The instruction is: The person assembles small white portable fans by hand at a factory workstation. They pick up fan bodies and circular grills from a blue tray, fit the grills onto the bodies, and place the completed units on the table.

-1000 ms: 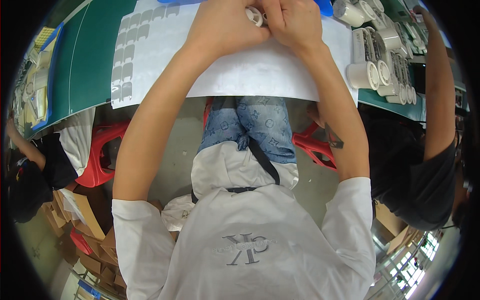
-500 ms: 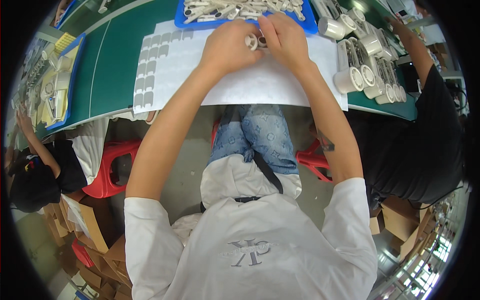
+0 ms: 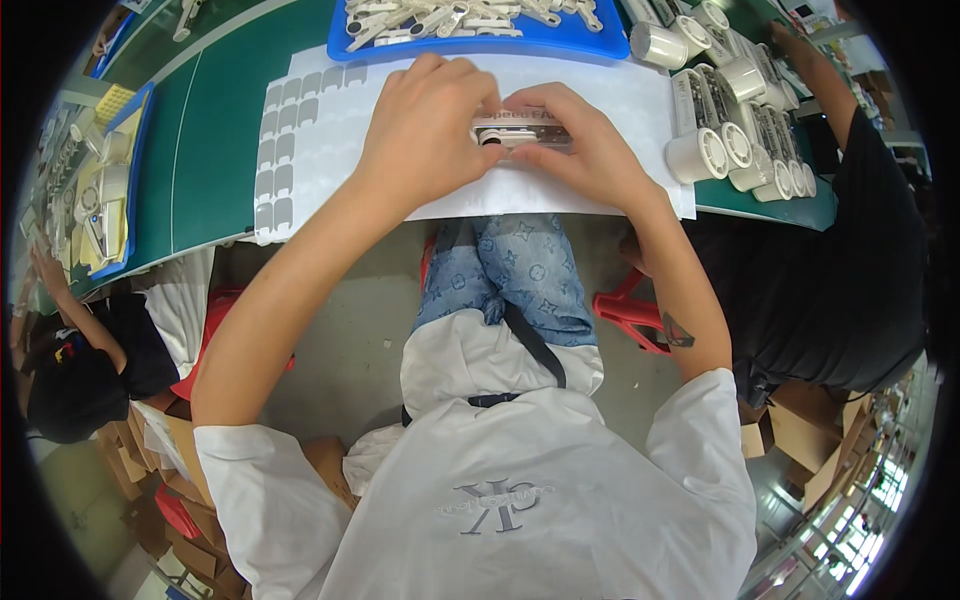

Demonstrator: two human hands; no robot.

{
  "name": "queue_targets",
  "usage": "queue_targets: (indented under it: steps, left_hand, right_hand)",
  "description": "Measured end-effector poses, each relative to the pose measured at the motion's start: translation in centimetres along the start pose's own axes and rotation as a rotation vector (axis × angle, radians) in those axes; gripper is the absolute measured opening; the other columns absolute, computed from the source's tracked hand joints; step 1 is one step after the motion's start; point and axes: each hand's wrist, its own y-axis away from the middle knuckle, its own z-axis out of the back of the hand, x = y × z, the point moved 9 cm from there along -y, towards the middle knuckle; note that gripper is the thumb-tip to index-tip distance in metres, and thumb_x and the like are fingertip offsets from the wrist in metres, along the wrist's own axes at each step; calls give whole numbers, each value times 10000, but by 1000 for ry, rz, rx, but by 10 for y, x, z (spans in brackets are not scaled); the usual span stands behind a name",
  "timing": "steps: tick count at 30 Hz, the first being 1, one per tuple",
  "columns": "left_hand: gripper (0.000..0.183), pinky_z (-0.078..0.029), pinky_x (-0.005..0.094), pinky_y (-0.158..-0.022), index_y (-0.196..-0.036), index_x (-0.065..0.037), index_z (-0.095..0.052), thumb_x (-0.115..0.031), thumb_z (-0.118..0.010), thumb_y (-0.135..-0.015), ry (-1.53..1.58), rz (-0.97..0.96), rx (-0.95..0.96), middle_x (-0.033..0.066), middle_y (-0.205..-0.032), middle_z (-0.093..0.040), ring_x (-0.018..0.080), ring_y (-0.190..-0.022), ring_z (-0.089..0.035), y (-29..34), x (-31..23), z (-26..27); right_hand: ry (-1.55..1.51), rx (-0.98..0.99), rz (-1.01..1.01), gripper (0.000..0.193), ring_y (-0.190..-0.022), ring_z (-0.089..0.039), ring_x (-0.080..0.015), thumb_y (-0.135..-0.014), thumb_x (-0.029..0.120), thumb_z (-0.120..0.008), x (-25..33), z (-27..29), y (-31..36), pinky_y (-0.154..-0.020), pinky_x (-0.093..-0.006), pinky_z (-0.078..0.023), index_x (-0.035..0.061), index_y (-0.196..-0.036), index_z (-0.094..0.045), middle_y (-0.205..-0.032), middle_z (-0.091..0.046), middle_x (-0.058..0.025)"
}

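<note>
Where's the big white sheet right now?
In the head view, the white sheet lies upper centre on the green table, under your left hand and right hand, with the blue tray at its far edge.

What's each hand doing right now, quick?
Left hand: closed, holding the left end of what looks like a clear printed pack.
Right hand: closed, thumb and fingers holding the same pack's right end.

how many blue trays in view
2 clearly: front tray at top centre, left tray at far left; a blue edge at upper left may be a third, mostly hidden.
</note>
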Motion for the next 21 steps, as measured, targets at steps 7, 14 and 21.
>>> queue_targets:
  steps: [7,14,21]
  left_hand:
    - [402,-500,391,-773,-1013,-104,-644,-163,-795,-644,21,148,132,67,-945,-688,280,-879,-610,0,9,-20]
    - [422,-497,380,-796,-1036,-103,-655,-196,-804,-652,34,154,181,68,-953,-692,270,-872,-609,1,11,-21]
    - [459,-491,369,-793,-1053,-96,-667,-271,-828,-660,78,148,150,77,-936,-689,262,-876,-609,2,10,-16]
  right_hand:
    - [125,-53,34,519,-1093,-546,-323,-807,144,-714,2,-9,11,-918,-384,-473,45,-1281,-527,-1198,-566,-128]
    - [25,-36,-38,484,-1076,-550,-318,-818,154,-705,-1,-9,12,-900,-381,-473,40,-1263,-553,-1159,-582,-133]
    - [36,-114,48,450,-1042,-559,-311,-824,147,-692,2,-7,13,-887,-374,-472,39,-1245,-576,-1141,-592,-137]
